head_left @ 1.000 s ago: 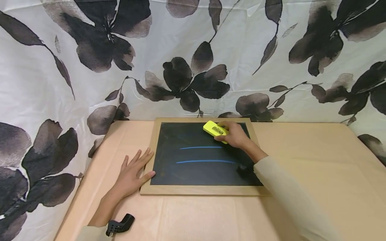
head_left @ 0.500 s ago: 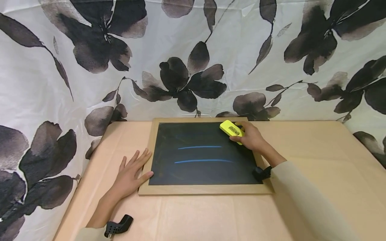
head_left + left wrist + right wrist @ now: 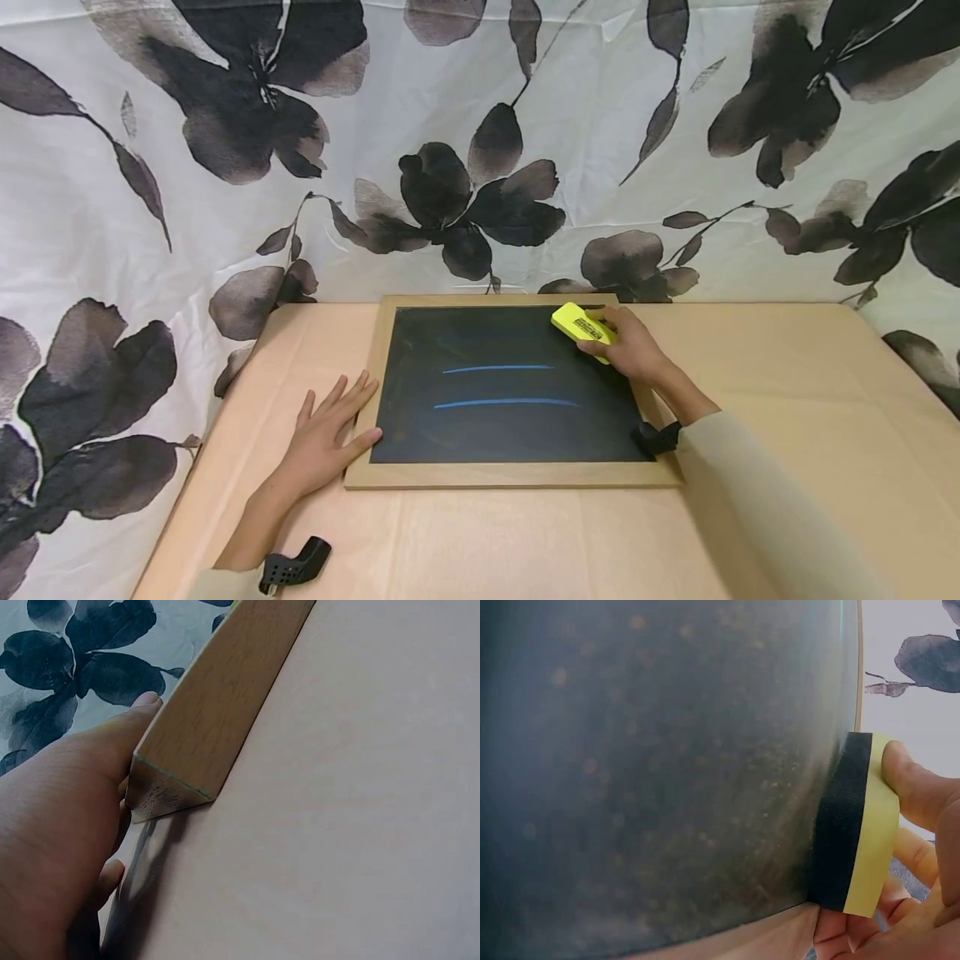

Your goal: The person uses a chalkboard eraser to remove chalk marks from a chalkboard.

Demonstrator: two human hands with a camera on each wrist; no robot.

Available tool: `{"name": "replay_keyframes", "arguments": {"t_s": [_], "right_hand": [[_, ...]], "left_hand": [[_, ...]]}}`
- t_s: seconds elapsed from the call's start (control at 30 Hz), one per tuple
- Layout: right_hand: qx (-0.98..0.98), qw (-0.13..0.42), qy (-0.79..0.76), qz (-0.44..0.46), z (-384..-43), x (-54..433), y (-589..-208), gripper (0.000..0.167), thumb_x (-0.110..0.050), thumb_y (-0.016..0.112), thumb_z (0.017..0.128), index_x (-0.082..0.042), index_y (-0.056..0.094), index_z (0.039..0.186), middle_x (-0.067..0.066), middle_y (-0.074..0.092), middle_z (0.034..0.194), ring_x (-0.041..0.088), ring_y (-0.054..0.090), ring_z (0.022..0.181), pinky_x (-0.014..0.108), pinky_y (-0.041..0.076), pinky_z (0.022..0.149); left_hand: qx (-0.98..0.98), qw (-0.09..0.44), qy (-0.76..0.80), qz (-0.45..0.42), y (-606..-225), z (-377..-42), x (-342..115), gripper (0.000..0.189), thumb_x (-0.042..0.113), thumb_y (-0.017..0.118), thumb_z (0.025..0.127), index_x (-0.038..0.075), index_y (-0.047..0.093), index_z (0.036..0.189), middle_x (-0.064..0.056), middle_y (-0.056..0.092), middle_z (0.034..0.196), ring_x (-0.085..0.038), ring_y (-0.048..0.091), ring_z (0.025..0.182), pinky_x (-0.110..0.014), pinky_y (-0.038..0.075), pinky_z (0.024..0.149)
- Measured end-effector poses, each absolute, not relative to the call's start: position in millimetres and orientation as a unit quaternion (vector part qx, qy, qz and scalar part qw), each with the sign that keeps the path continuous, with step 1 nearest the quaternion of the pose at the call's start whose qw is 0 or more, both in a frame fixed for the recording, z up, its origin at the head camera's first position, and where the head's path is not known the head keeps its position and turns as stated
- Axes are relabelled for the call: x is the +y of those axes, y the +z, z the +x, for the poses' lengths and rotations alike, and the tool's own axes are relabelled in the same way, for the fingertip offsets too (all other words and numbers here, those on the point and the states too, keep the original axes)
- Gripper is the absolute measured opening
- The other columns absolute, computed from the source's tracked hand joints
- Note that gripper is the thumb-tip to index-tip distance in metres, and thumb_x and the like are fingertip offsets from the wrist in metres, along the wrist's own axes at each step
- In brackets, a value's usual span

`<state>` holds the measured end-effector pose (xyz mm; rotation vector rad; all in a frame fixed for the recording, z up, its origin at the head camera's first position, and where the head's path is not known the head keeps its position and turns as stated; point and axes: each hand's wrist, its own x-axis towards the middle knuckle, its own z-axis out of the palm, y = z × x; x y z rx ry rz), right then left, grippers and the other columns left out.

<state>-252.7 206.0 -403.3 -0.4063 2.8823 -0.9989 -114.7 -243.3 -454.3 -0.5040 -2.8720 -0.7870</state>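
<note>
Eraser (image 3: pixel 579 327), pinched by our right fingers (image 3: pixel 915 853); chalkboard (image 3: pixel 487 383), left fingers (image 3: pixel 354 403) spread against it, could skid under hard rubbing.

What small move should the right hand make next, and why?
Probably slide the yellow-and-black block eraser down-left onto the upper blue line: that line shows clearly, the right hand grips the eraser above and right of it on the rectangular wood-framed blackboard, and the left hand rests on its left edge.

Yel eraser (image 3: pixel 585 329), blk side down, aslant at upper R of wood-framed blackbd (image 3: pixel 465 437) w/ 2 blue lines (image 3: pixel 506 402).
</note>
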Motion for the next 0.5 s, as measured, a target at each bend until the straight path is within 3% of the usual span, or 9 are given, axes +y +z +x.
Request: {"name": "replay_keyframes", "arguments": {"t_s": [0.2,0.5], "right_hand": [[0.933,0.024,-0.336,-0.124,-253.8,201.9,-403.1,0.059,-0.018,0.073,0.086,0.007,0.049,0.135,0.026,0.046,0.13,0.039,0.046,0.109,0.05,0.039,0.088],[0.929,0.032,-0.348,-0.122,-257.8,189.0,-399.0,0.059,-0.018,0.076,0.083,0.004,0.054,0.132,0.024,0.054,0.124,0.035,0.05,0.1,0.042,0.04,0.08]], "left_hand": [[-0.949,0.061,-0.259,-0.167,-454.0,-115.0,-243.7,0.071,0.045,0.062,0.091,0.018,0.035,0.15,-0.006,0.027,0.155,-0.036,0.017,0.142,-0.063,-0.003,0.108],[-0.948,0.064,-0.263,-0.168,-455.1,-114.9,-242.9,0.07,0.043,0.062,0.091,0.019,0.035,0.15,-0.006,0.028,0.155,-0.035,0.018,0.142,-0.064,-0.002,0.107]]}}
